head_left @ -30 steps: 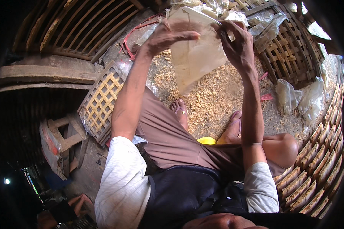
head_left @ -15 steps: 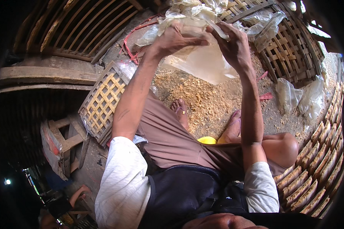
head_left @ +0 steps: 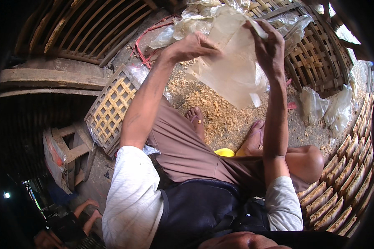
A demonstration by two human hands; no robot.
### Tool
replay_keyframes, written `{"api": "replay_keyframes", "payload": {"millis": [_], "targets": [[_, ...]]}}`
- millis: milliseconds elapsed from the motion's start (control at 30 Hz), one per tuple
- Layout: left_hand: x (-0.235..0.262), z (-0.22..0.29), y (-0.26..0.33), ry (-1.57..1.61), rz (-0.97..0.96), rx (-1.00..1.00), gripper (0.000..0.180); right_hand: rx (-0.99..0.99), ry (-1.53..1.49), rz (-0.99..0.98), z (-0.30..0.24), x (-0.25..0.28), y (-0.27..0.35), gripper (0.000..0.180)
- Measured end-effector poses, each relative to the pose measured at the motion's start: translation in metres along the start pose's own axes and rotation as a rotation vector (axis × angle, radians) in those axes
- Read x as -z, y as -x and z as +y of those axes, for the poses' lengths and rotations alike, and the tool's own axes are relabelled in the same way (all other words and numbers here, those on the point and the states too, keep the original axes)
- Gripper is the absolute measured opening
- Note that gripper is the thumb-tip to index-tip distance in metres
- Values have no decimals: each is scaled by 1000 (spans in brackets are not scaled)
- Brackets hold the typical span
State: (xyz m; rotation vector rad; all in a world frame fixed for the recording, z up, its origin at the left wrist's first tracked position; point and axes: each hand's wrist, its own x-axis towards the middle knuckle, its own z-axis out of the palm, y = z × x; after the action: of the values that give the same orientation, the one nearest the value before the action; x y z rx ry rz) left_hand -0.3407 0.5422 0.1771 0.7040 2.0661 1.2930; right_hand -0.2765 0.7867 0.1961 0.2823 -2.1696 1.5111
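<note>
A cloudy, translucent plastic bag [head_left: 232, 74] hangs in front of me above the floor. My right hand [head_left: 271, 47] grips its upper right edge, with the fingers closed on the plastic. At the bag's left edge is my left hand [head_left: 195, 46], its fingers reaching toward the plastic and smeared by motion. I cannot tell whether they hold it. Beneath the bag, pale brown crumbs [head_left: 210, 110] cover the floor between my feet. More crumpled plastic bags [head_left: 191, 27] lie just beyond my hands.
A woven bamboo basket [head_left: 316, 54] lies at the upper right. On the left, a lattice bamboo tray [head_left: 117, 99] leans near a wooden stool [head_left: 72, 153]. Rows of upright brownish slabs [head_left: 332, 199] fill the lower right. Another person's limbs [head_left: 89, 218] show at the lower left.
The bag has swung lower and spread out toward me. My right hand has moved slightly right and my left hand slightly down, so they are a little farther apart.
</note>
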Motion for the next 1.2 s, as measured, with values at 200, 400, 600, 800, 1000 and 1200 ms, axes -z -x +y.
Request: {"api": "replay_keyframes", "payload": {"millis": [200,400,600,800,1000,1200], "targets": [[20,-21,11,-223,-114,121,33,-145,-65,134,-3,20,-9,27],[1,-16,-5,-4,-55,100,35,-65,-43,264,-6,21,-9,32],[18,-40,0,-280,-123,196,38,-118,-210,424,9,44,-14,28],[-6,-7,-8,-179,-23,159,36,-103,-255,456,6,38,-15,28],[19,-44,-1,-148,-38,119,29,-72,-278,613,21,58,-20,28],[43,-57,2,-150,0,138,24,-174,-348,889,2,65,-24,30]]}}
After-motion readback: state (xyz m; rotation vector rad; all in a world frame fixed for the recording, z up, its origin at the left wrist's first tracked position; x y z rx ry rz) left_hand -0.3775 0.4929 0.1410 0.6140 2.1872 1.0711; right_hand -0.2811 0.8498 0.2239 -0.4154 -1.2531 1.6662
